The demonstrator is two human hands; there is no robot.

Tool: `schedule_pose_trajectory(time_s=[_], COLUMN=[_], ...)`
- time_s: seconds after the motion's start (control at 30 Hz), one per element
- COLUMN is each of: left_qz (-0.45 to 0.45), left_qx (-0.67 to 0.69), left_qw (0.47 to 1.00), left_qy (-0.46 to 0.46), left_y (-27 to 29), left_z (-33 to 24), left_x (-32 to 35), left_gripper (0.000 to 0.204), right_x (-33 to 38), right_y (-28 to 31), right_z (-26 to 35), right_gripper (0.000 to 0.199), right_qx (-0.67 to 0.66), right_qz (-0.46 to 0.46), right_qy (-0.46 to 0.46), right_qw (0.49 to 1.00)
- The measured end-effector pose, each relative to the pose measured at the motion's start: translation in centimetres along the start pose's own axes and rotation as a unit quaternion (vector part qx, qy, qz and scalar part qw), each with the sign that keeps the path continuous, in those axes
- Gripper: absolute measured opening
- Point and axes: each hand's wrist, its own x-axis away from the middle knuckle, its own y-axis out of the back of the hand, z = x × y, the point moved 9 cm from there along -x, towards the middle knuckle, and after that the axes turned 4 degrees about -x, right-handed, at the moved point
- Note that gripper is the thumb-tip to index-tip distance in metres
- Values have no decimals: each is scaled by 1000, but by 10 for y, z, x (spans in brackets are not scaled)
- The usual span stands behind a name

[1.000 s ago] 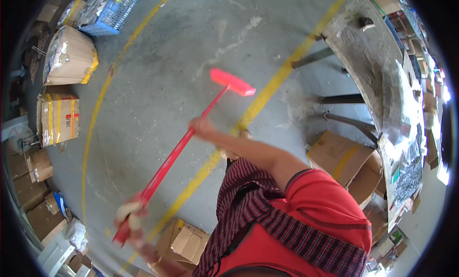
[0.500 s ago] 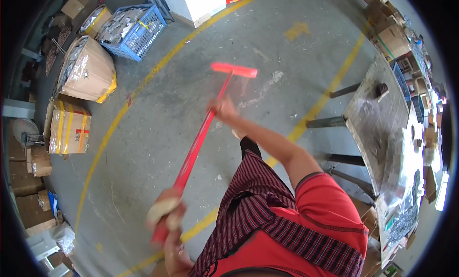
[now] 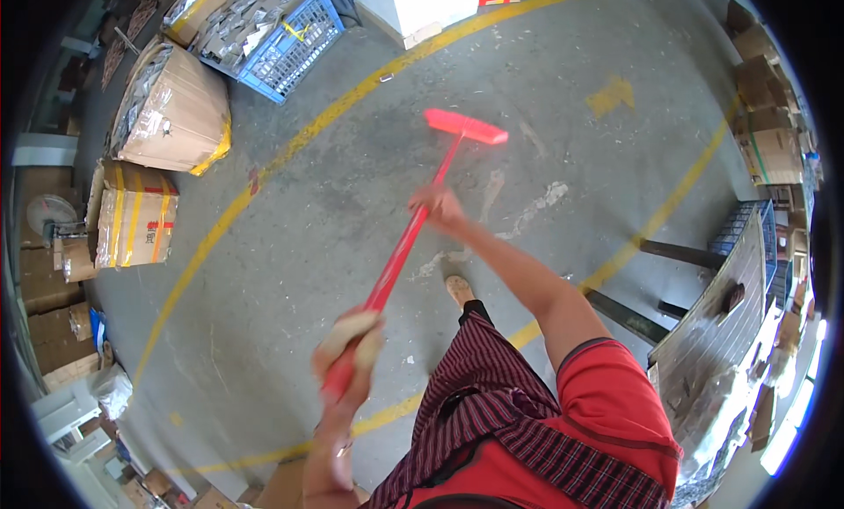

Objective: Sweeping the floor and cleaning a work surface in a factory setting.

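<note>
I hold a red broom [image 3: 413,219] with both hands over a grey concrete floor. My left hand [image 3: 350,351] grips the near end of the long red handle. Farther along the handle, about midway, my right hand [image 3: 437,207] is closed around it with the arm stretched out. The red broom head [image 3: 466,127] rests on or just above the floor ahead of me. My foot in a light shoe [image 3: 459,289] shows below the handle.
A curved yellow line [image 3: 290,153] crosses the floor. Taped cardboard boxes [image 3: 136,214] and a blue crate [image 3: 280,30] stand at the left and back. More boxes [image 3: 769,140] line the right. A metal-topped table [image 3: 721,324] stands at the right. White scuffs [image 3: 536,206] mark the floor.
The view has swung, so boxes and crate shifted across the picture. The broom head has moved farther out ahead of me, and both hands have stayed on the handle.
</note>
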Motion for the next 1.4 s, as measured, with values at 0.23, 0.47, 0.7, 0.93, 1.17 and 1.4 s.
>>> schedule_pose_trajectory(time_s=[0.23, 0.47, 0.7, 0.93, 1.17, 1.4], left_qz=[-131, -167, -141, -166, -239, -236], left_qx=[57, -49, -81, -134, 30, 243], left_qw=[930, 950, 980, 977, 936, 907], left_qy=[-339, -259, -116, 2, -259, -250], left_y=[78, -22, 67, 212, 300, 354], left_z=[-94, 97, 55, -76, -111, -59], left_x=[-19, -201, -10, 154, 207, -31], left_gripper=[11, 13, 11, 26, 31, 31], right_x=[-125, -189, -113, 57, 8, -206], right_y=[-40, -48, -150, -315, -330, -262], right_z=[127, -30, -28, 183, 287, 162], right_gripper=[14, 31, 13, 17, 18, 23], right_qx=[218, 283, 164, -61, -61, 65], right_qz=[4, 37, 275, 353, 269, 60], right_qy=[112, 16, 58, 114, 124, 133], right_qw=[969, 958, 945, 927, 953, 987])
